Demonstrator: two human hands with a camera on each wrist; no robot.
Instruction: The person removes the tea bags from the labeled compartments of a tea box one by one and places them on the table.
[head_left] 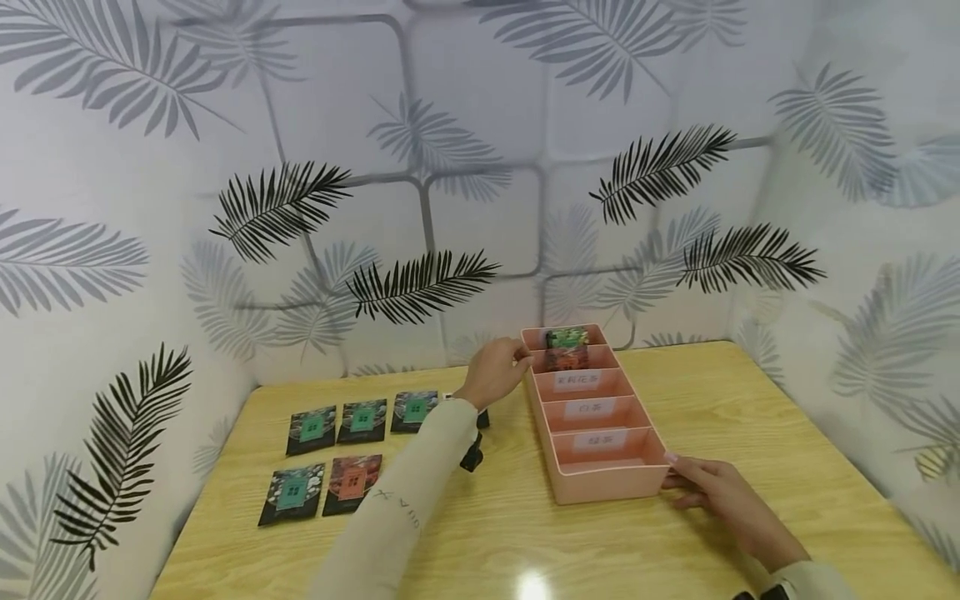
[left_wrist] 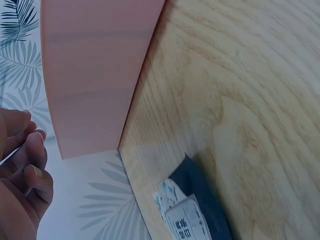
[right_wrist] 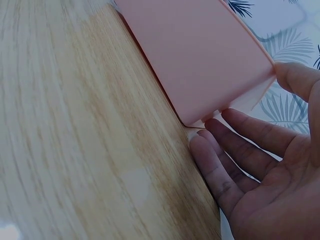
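A long pink divided box (head_left: pixel 611 486) stands on the table, with labelled compartments one behind another. My left hand (head_left: pixel 495 367) is by its back left rim. In the left wrist view the fingers (left_wrist: pixel 36 150) are loosely bent, with nothing between them, and a gap shows beside the box wall. At the front right corner, my right hand (head_left: pixel 716 496) grips the box, its thumb on the rim and its other fingers against the side. A green tea packet (head_left: pixel 567 337) lies in the rearmost compartment, and a red tea packet (head_left: pixel 567 358) in the one before it.
To the left lie several dark packets with green labels, such as a front one (head_left: pixel 292 493), and a red-labelled packet (head_left: pixel 352 483). Another packet (head_left: pixel 483 419) is partly hidden by my left forearm. A leaf-patterned wall covering (head_left: pixel 480 217) stands behind the wooden table (head_left: pixel 750 400).
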